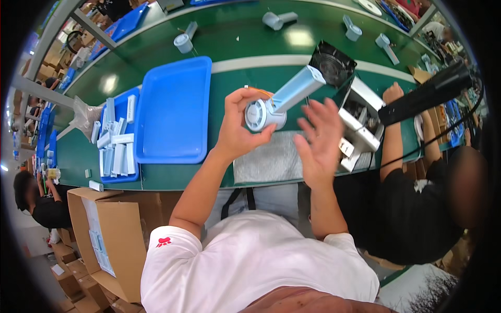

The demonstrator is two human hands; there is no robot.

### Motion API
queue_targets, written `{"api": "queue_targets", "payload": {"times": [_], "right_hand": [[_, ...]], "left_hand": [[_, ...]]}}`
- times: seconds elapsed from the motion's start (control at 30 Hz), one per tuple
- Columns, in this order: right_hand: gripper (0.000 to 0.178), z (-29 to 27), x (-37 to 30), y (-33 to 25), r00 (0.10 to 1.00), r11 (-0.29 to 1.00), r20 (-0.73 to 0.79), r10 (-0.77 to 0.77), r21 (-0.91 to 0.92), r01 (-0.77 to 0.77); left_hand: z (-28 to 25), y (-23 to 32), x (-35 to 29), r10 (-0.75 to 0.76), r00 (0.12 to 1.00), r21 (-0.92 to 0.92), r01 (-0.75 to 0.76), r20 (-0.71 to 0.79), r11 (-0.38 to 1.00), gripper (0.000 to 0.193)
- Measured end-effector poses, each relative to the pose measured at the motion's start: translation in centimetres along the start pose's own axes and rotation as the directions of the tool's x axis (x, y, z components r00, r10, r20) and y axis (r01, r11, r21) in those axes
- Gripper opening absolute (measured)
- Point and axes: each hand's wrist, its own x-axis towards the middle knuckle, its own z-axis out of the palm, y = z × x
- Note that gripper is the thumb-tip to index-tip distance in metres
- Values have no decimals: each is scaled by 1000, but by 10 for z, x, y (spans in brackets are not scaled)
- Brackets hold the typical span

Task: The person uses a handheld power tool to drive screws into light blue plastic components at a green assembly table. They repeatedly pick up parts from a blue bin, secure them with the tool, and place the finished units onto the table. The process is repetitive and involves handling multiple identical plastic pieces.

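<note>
Nearest the camera, the person's left hand [237,128] grips the round white head of a handheld fan [282,99], fingers curled shut around it, above the grey mat [271,156] at the green belt's near edge. Its long axis runs diagonally, the pale blue handle pointing up and right, away from the person. Just right of the fan, the right hand [318,141] hovers open, fingers spread, holding nothing.

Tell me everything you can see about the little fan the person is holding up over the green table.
The small fan looks like pale plastic: a white round head with a slotted grille, joined to a light blue, boxy handle that points up and to the right. It is held in the air above the green table, tilted. The left hand grips the round head with thumb and fingers; the right hand is open just beside it, not clearly touching.
</note>
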Motion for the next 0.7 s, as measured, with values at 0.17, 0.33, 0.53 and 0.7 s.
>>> {"api": "queue_targets", "payload": {"times": [0.17, 0.33, 0.53, 0.7], "right_hand": [[54, 1, -45, 51, 986, 983, 151, 65, 158, -89], [48, 8, -72, 50, 994, 978, 70, 84, 184, -96], [54, -14, -67, 27, 987, 963, 99, 127, -251, -98], [66, -75, -6, -44, 797, 808, -280, -535, -445, 386]], "left_hand": [[15, 19, -47, -20, 997, -125, 29, 73, 992, 73], [33, 27, -62, -288, 955, -217, 267, -70, 939, 58], [45, 6, -70, -368, 910, -180, 337, -189, 924, 10], [53, -6, -74, -389, 888, -93, 378, -245, 921, 16]]}}
